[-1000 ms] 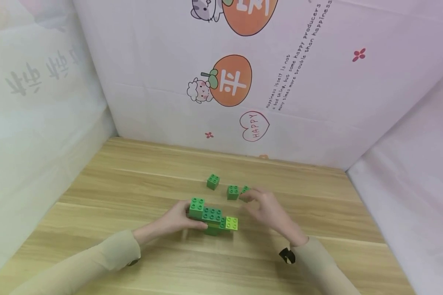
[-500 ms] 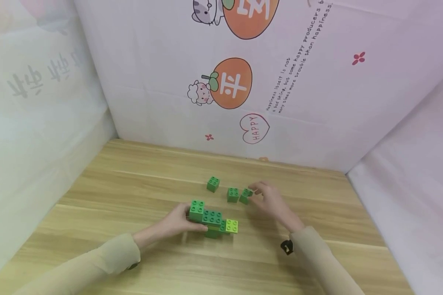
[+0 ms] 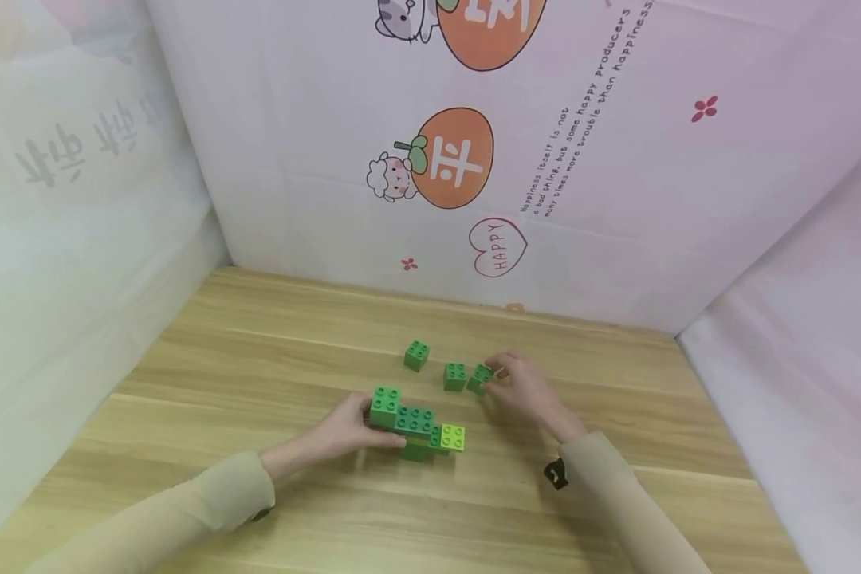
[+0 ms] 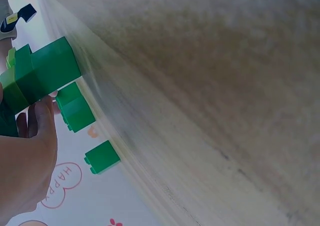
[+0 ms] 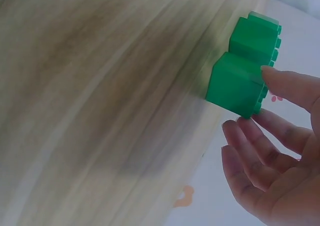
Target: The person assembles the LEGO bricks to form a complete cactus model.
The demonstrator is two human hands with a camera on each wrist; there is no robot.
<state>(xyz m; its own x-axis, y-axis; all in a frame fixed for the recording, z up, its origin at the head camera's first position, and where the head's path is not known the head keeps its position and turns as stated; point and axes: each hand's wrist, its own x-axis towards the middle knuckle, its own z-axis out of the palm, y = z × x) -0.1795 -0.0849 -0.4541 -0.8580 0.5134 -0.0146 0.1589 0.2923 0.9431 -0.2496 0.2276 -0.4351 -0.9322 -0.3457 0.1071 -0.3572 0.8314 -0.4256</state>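
My left hand (image 3: pixel 351 426) grips a built shape of toy building bricks (image 3: pixel 414 418), thumb along its near side. Its studded top has a bright green brick at the left, dark green in the middle and a lime brick (image 3: pixel 453 437) at the right end. In the left wrist view the dark green underside of the shape (image 4: pixel 52 68) shows beyond the fingers. My right hand (image 3: pixel 527 391) pinches a small green brick (image 5: pixel 235 83) between thumb and index finger, at its studded end. The other right fingers are loosely bent beside it.
A second green brick (image 3: pixel 454 376) stands just left of the pinched one, and a third green brick (image 3: pixel 416 355) lies farther back and left. The wooden table (image 3: pixel 316 510) is bounded by a printed cloth wall (image 3: pixel 294 199) behind and pale cloth on both sides.
My right hand has shifted from above the right-hand green brick to its right side and pinches it now. That brick has turned slightly. The left hand keeps its grip on the built shape.
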